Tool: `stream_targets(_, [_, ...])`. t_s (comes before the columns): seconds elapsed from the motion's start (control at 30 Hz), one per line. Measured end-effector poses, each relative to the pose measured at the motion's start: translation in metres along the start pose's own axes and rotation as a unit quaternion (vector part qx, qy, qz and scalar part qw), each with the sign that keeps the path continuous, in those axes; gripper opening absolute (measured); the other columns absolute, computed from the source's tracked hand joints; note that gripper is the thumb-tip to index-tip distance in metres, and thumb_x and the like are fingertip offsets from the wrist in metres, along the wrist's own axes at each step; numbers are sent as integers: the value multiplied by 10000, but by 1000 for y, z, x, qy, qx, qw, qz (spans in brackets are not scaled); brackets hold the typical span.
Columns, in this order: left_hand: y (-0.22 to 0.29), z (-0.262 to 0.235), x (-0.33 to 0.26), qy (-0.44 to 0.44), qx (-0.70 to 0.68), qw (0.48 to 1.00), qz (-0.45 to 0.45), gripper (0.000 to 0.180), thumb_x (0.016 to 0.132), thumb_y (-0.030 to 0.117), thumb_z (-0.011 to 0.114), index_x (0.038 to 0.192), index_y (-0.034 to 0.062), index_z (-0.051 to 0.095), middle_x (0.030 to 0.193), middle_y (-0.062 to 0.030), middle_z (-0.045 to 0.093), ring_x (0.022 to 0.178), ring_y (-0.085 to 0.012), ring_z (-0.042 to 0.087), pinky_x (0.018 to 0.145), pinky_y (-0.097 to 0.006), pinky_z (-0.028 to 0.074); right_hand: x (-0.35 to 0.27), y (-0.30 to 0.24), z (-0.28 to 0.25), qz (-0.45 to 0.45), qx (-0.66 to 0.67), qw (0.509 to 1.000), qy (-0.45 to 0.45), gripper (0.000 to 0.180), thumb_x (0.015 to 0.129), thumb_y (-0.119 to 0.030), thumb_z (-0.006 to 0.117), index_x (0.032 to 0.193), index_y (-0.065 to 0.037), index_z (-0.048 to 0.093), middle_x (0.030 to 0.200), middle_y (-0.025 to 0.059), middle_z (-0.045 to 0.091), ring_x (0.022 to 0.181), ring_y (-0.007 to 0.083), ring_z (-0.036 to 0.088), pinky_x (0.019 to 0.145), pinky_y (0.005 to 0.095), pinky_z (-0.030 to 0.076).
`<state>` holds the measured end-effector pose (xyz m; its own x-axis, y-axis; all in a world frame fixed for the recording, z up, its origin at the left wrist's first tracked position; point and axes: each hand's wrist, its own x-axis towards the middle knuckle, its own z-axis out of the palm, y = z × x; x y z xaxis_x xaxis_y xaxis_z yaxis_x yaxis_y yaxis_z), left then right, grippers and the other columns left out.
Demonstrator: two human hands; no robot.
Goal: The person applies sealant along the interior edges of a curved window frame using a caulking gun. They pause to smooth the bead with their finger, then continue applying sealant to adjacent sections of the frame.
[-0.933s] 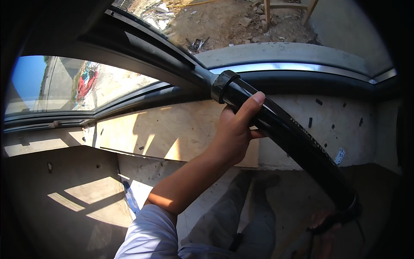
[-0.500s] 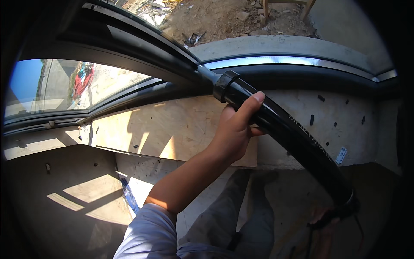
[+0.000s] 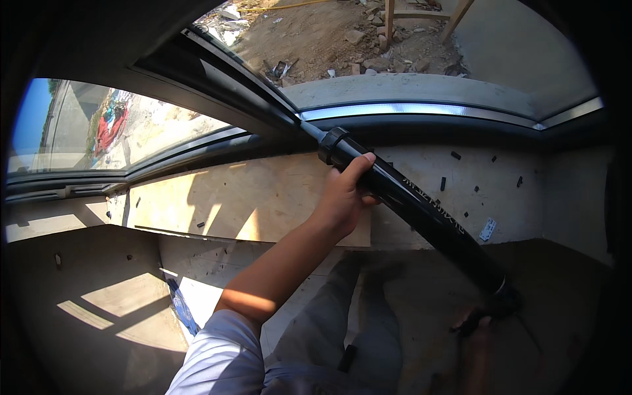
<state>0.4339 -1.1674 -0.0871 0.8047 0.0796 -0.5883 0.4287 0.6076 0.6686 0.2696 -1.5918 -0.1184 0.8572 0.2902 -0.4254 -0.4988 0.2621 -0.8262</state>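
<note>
A long black caulking gun slants across the view, its narrow grey nozzle pointing up and left. The nozzle's tip is at the corner where the dark upright bar meets the lower rail of the window frame; whether it touches cannot be made out. Near the front collar, my left hand is wrapped round the barrel from below, thumb on top. At the rear end, in shadow, my right hand grips the handle; its fingers show only dimly.
A pale board lies on the sill below the window. Several small black pieces and a perforated white plate are scattered to its right. Blue plastic lies at lower left. Dirt and rubble show beyond the glass.
My view has shifted, so the window frame sits lower and further left. The gun and both hands appear further left too, with the nozzle still at the frame corner. Both hands keep their hold.
</note>
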Motion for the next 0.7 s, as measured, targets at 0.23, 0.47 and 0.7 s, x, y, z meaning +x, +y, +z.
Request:
stream_targets(0.23, [37, 18, -27, 33, -33, 997, -60, 300, 937, 367, 688, 1063, 116, 581, 950, -53, 669, 938, -207, 677, 884, -414, 542, -54, -113, 98, -75, -210, 975, -17, 846, 837, -632, 759, 1330, 24, 556, 1131, 155, 726, 1038, 280, 701, 940, 443, 553])
stream_targets(0.47, [77, -6, -50, -41, -192, 970, -140, 426, 865, 406, 685, 1041, 29, 595, 951, -111, 675, 932, -258, 659, 911, -406, 544, -84, -216, 247, -109, -456, 882, -53, 756, 706, -599, 860, 1083, 30, 678, 1012, 192, 704, 924, 388, 707, 873, 452, 548])
stream_targets(0.7, [94, -23, -54, -68, -230, 953, -185, 425, 854, 404, 637, 1007, 8, 611, 935, -122, 671, 904, -270, 650, 882, -384, 541, -94, -235, 324, -157, -555, 816, -31, 739, 590, -525, 928, 1046, 6, 693, 955, 160, 725, 900, 356, 720, 975, 528, 509])
